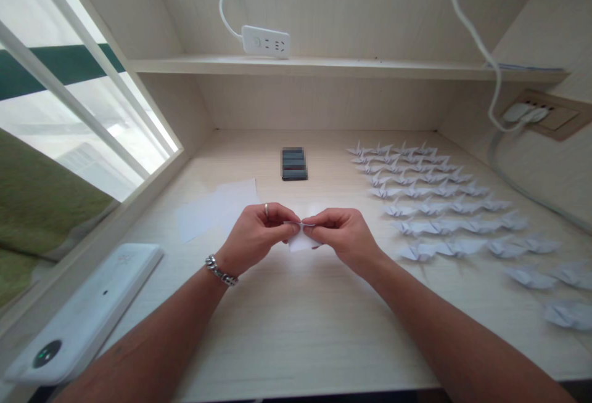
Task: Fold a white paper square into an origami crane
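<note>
A small piece of white folded paper [303,243] is held up between both hands over the middle of the desk. My left hand [259,230], with a ring and a chain bracelet, pinches its left side between thumb and fingers. On the right side my right hand [345,230] grips it the same way, the two thumbs close together at the top. Fingers hide part of the folds. Loose white paper sheets [208,209] lie flat just beyond my left hand. To the right of my right hand stand several rows of white paper cranes [430,190].
A small dark blurred object [294,164] lies behind my hands. At the left edge rests a long white device [92,310] with a round dark button. A white power strip [266,41] sits on the shelf [342,69]; its cord runs to the wall socket [550,113] at right.
</note>
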Demonstrator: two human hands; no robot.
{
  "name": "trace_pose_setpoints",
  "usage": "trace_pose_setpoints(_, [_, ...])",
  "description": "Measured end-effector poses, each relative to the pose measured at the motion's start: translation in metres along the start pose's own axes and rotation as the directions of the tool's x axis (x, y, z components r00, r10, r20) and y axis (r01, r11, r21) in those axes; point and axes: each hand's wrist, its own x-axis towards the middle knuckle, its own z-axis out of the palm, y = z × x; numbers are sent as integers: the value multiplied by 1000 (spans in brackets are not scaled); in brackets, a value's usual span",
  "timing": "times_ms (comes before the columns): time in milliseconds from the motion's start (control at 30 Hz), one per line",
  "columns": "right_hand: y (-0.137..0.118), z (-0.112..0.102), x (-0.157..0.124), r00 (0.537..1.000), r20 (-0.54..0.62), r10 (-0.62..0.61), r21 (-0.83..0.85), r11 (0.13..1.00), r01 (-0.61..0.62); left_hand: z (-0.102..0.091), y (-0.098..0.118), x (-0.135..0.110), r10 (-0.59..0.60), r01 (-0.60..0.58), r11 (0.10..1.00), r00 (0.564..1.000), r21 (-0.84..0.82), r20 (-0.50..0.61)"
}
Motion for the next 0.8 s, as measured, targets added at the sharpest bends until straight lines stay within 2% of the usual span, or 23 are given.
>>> trace_pose_setpoints(100, [-1,0,-1,1000,-15,-20,-20,1000,20,1,0,-1,29,-29,1000,1000,-6,7])
trace_pose_setpoints(233, [0,-2,0,999,23,-30,0,1000,30,-1,1,-1,66,-66,998,998,15,5])
trace_pose_setpoints(500, [-3,0,-1,1000,26,11,91,996,-14,-12,1,1,53,-50,997,997,-62,55])
trace_pose_setpoints(700, [-1,1,-1,999,45,-11,61,998,8,-9,4,-1,91,-92,996,996,22,13])
trace_pose_setpoints(800, [1,-1,0,998,69,4,90,996,-10,-9,4,-1,87,-88,996,996,35,33])
